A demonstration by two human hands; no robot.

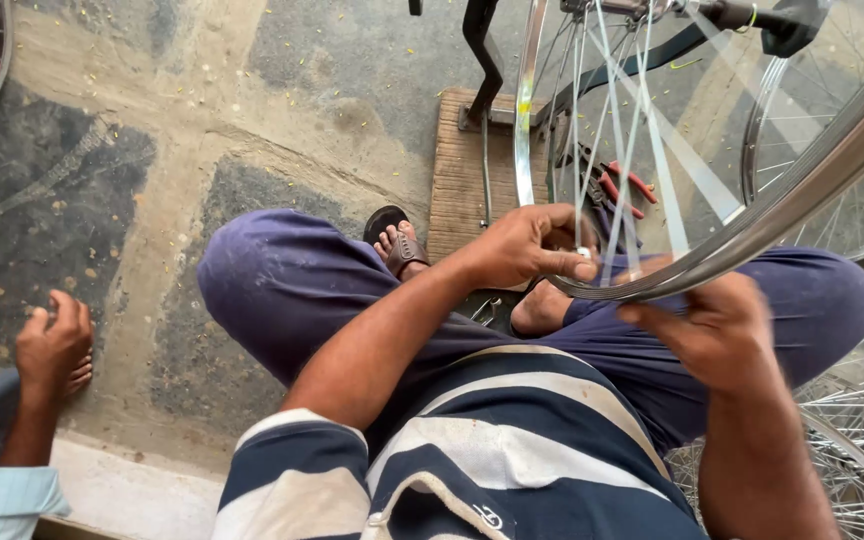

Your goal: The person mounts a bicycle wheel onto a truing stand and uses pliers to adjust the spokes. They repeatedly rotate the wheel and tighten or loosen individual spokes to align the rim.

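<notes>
Striped shirt cloth [512, 450] filled the near edge of the view, with dark blue trousers [292, 290] stretched over the seated person's knees beyond it. Across the lap stood a bicycle wheel rim [752, 235], its lower arc resting between the two hands and its thin steel spokes [632, 150] running up toward a hub near the far edge. The left hand [527, 245] was closed in a pinch on a small white spoke nipple [584, 252] at the inside of the rim. The right hand [717, 325] was closed around the rim's near edge, steadying it. By the look of it, the step in hand was fitting or turning a nipple on one spoke; the next move would seem to call for a firm hold on the rim and a fine twist at the fingertips. Red-handled pliers [622, 185] lay on the floor behind the spokes, beside a wooden board [457, 175]. At the near left, another person's hand [52, 345] rested on a bare foot.
</notes>
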